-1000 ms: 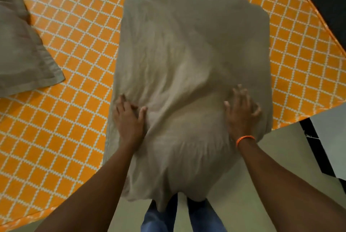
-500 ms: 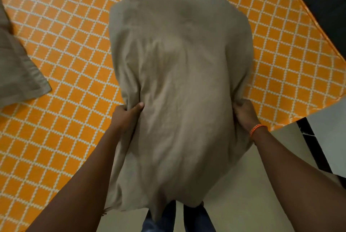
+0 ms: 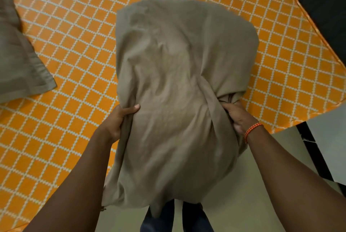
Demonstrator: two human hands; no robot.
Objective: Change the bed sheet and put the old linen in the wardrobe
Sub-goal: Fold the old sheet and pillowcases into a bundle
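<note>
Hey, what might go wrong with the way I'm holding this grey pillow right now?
The loose cover end of the grey pillow hangs over the bed edge toward your feet, so it may drag on the floor. The right hand grips only bunched fabric, so the cover could slip.

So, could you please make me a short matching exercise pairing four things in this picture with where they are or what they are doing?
Things:
1. left hand
2. right hand
3. orange sheet
4. second grey pillow

States:
A. lies at the picture's left edge
B. wears an orange wristband
C. spread over the bed
D. grips the held pillow's left side

Pairs: 1-D, 2-B, 3-C, 4-A
</note>
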